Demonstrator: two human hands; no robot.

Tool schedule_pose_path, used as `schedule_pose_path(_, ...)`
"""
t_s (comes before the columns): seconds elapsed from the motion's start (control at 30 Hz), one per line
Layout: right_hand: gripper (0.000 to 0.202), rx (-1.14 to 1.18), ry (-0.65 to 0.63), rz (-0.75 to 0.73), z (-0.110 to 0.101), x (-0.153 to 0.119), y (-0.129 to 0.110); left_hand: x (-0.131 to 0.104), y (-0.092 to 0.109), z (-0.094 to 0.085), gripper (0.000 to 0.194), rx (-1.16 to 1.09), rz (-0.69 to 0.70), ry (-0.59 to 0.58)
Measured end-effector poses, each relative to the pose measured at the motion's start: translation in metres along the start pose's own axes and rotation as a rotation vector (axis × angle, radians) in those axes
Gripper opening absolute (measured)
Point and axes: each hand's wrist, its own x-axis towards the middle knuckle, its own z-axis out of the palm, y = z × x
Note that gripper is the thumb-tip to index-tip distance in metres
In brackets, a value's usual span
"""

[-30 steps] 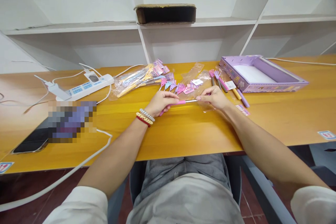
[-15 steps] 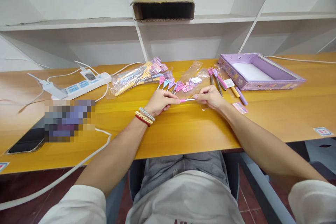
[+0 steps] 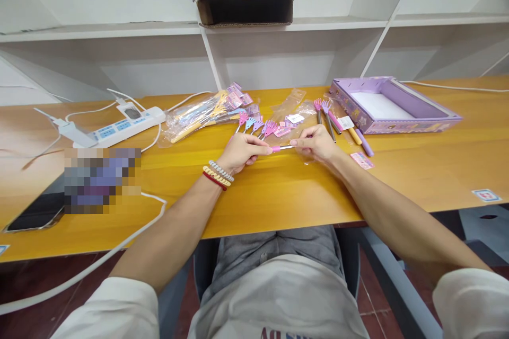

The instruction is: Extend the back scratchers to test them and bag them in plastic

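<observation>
Between my hands, level above the table, is a thin back scratcher (image 3: 284, 147) with a pink end and a bare metal rod. My left hand (image 3: 247, 150) pinches the pink part between thumb and fingers. On the rod's other end, my right hand (image 3: 317, 142) is closed, its fingertips hiding that end. Just beyond my left hand lie several small hand-shaped scratcher heads (image 3: 258, 126) in pink, blue and purple. Behind my right hand rest more back scratchers (image 3: 326, 108) with dark rods, beside pink, yellow and purple handles (image 3: 354, 136).
Bagged back scratchers (image 3: 199, 119) lie at the back left, near a white power strip (image 3: 123, 127) with cables. A purple box tray (image 3: 409, 128) stands at the back right. A small printed card (image 3: 361, 160) and clear bags (image 3: 292, 99) lie on the table. A phone (image 3: 37, 206) is at left.
My hands have come slightly closer together, and a little less of the metal rod shows between them. The view has shifted slightly. Both hands keep their hold.
</observation>
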Motion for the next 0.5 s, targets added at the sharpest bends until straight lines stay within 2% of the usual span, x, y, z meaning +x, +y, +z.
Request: schedule_pose_path(0.5, 0.042, -0.116, 0.025, -0.048, 0.0012, -0.0001, -0.0044, 0.0020, -0.0033, 0.0016, 0.029, -0.045, -0.012, -0.006)
